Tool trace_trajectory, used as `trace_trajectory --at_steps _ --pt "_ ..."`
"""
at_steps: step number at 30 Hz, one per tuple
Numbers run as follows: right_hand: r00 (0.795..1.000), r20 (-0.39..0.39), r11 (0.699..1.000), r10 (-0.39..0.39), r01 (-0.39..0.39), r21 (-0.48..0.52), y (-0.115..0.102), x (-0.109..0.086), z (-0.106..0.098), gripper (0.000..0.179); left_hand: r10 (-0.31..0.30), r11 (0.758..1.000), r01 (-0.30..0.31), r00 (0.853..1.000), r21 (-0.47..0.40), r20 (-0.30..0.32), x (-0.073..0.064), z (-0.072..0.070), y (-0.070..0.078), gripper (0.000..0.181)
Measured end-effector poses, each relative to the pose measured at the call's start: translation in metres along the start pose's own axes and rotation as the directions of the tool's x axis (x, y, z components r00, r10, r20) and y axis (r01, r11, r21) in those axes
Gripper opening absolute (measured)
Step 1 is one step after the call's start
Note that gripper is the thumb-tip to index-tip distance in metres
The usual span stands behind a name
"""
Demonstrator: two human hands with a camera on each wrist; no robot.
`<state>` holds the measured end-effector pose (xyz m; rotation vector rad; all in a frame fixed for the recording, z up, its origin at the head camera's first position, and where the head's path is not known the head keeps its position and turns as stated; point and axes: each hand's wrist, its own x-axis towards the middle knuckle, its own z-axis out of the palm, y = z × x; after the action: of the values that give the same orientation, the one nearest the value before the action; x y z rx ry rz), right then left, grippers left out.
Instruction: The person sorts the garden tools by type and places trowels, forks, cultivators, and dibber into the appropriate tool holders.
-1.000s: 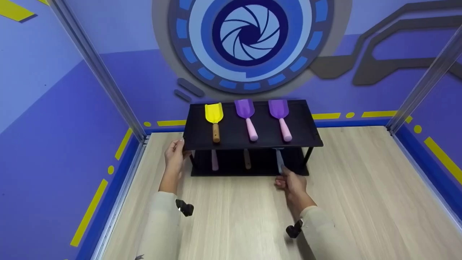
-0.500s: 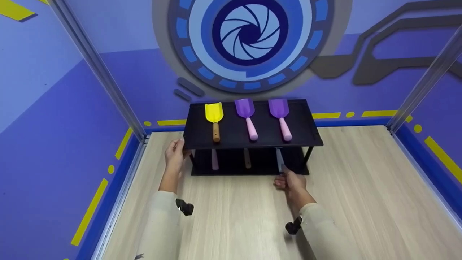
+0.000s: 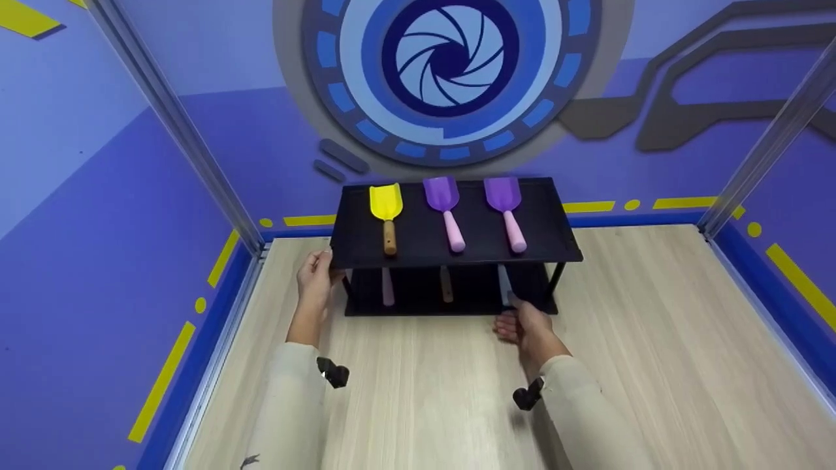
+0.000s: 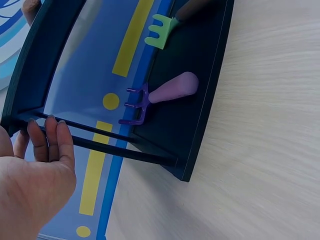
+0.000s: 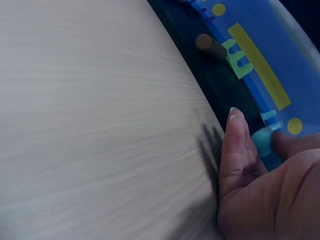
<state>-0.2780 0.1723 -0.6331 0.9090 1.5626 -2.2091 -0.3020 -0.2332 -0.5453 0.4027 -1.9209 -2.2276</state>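
Observation:
A black two-tier rack (image 3: 418,256) stands against the back wall. At its left front corner my left hand (image 3: 315,277) grips the top shelf, its fingers (image 4: 52,137) bent under the edge by the thin posts. My right hand (image 3: 534,326) is at the lower shelf's front right, pinching the blue handle (image 3: 505,285) of a small hand rake (image 5: 262,140) between thumb and fingers. Its other fingers extend over the shelf's front edge. Also on the lower shelf lie a purple rake with a pink handle (image 4: 175,87) and a green rake (image 4: 161,31) with a brown handle.
On the top shelf lie a yellow scoop (image 3: 386,203) with a brown handle and two purple scoops with pink handles, one in the middle (image 3: 442,194) and one at right (image 3: 503,194). Printed panels (image 3: 215,143) enclose the pale wooden table (image 3: 418,391) at back and sides.
My right wrist has shifted slightly forward, and its lower fingers have spread a little leftward. My left hand keeps its grip on the rack; the scoops and rakes lie as before.

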Motion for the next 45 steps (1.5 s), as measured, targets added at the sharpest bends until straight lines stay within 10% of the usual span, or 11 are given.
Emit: trace_trajectory --at_steps 34,45 --pt "0.993 -0.074 0.996 -0.089 0.091 0.025 0.003 -0.005 0.007 0.050 -0.026 1.000 0.026 0.998 -0.005 0.056 -0.007 -0.001 0.017 0.023" --pt "0.987 -0.104 0.993 -0.121 0.121 -0.008 0.006 -0.003 0.010 0.055 0.011 1.000 -0.012 1.000 0.009 0.013 -0.001 -0.001 0.001 0.028"
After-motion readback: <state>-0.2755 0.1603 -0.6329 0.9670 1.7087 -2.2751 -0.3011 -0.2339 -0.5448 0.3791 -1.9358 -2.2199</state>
